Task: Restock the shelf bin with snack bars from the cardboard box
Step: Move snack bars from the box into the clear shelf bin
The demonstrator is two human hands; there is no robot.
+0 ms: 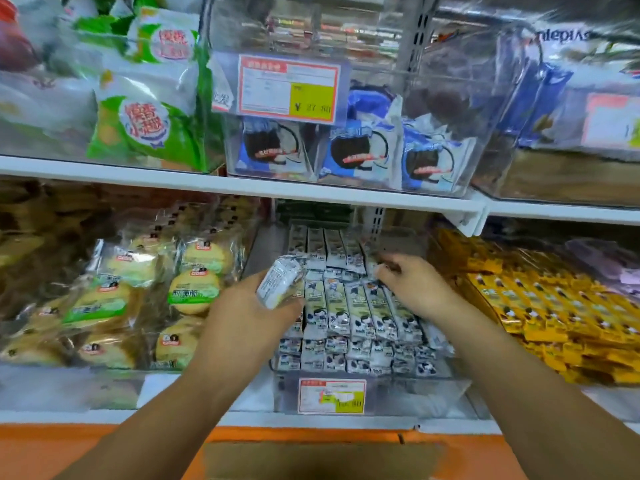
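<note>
Here's the clear shelf bin point(433, 393) on the lower shelf, dead centre, and it's well packed. The snack bars point(349, 310) wear white and pale-green wrappers with dark blotches, lying lengthwise in tight side-by-side rows, one rank at the back, one in the middle, and stacked ends showing against the front wall. Left of it is a heap of round yellow cakes point(194, 289) in clear wrap, and right of it are yellow packets point(540, 306) in slanting rows. Down at the bottom edge sits the cardboard box point(322, 459), just a blurred brown slab cut off by the frame, its contents out of sight. Now the hands: the left hand point(249, 323) is over the bin's left side, fingers and thumb wrapped round a bundle of bars point(280, 285) in the same wrappers, tilted up to the right and held above the rows. The right hand point(415, 285) reaches over the back right of the bin, fingers curled down onto the bars there. Whether it pinches one or merely touches them I can't tell, as the fingertips are smeared with blur. Smallest of all is the red-bordered price label point(331, 396) with a yellow patch on the bin's front, its print unreadable. The bars in the bundle can't be counted either.
</note>
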